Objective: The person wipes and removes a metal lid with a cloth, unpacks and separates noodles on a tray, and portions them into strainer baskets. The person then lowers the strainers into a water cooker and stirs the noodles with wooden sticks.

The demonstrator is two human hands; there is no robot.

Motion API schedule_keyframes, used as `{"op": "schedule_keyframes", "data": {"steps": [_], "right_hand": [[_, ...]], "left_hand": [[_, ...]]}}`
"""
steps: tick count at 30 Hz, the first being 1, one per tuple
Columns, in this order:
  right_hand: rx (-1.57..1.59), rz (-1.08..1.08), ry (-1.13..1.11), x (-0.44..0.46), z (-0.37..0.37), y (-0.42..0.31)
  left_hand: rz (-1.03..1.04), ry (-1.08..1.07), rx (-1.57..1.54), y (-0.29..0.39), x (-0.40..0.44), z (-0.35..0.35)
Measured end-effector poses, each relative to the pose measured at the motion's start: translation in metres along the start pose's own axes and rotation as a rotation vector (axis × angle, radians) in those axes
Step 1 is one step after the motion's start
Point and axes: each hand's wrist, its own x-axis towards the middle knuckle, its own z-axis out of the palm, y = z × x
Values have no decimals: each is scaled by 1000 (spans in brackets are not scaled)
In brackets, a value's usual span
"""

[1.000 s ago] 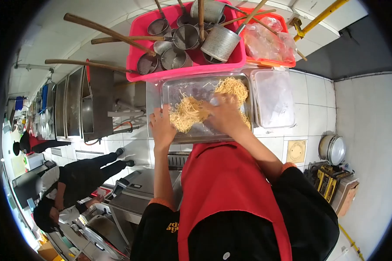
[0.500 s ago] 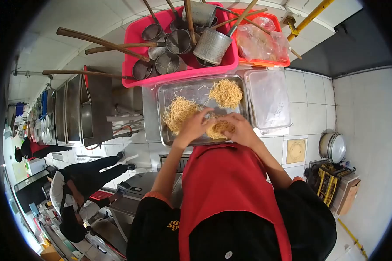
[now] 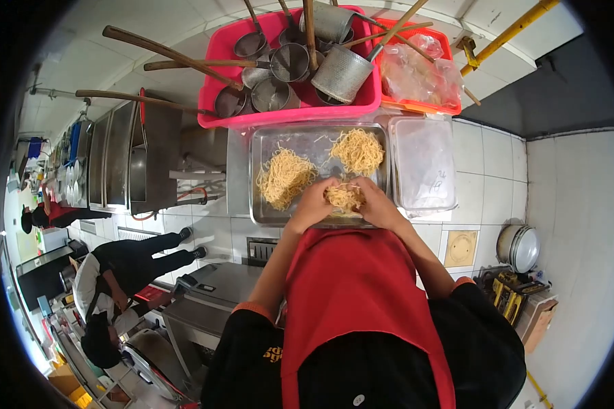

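Note:
A shallow metal tray [image 3: 260,213] holds yellow noodles in three portions. One larger heap [image 3: 284,178] lies on the left side, and a rounded heap [image 3: 357,151] is at the upper right. Near the tray's front edge, my left hand [image 3: 314,204] and my right hand [image 3: 378,204] close in from both sides on a small bundle of noodles [image 3: 345,196]. Fingers of both hands are curled against this bundle, and their tips are partly hidden by it.
Behind the tray, a pink bin [image 3: 286,117] holds several wooden-handled strainers. Beside it stands an orange basket [image 3: 416,105] with plastic bags. A lidded clear container [image 3: 423,163] is right of the tray. At the left, a person in dark clothes [image 3: 133,266] stands near metal counters.
My left hand has moved off the left heap, and my right hand has come down from the upper right noodles. Both hands now grip the front bundle, which looks more compact.

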Motion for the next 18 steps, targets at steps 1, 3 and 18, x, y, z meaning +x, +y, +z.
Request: {"op": "schedule_keyframes", "data": {"steps": [1, 3, 18], "right_hand": [[-5, 164, -148, -1, -1, 6], [-11, 328, -296, -2, -1, 17], [-598, 485, -289, 5, 13, 23]], "left_hand": [[88, 22, -76, 4, -5, -5], [212, 107, -66, 14, -11, -8], [345, 264, 391, -2, -12, 15]]}}
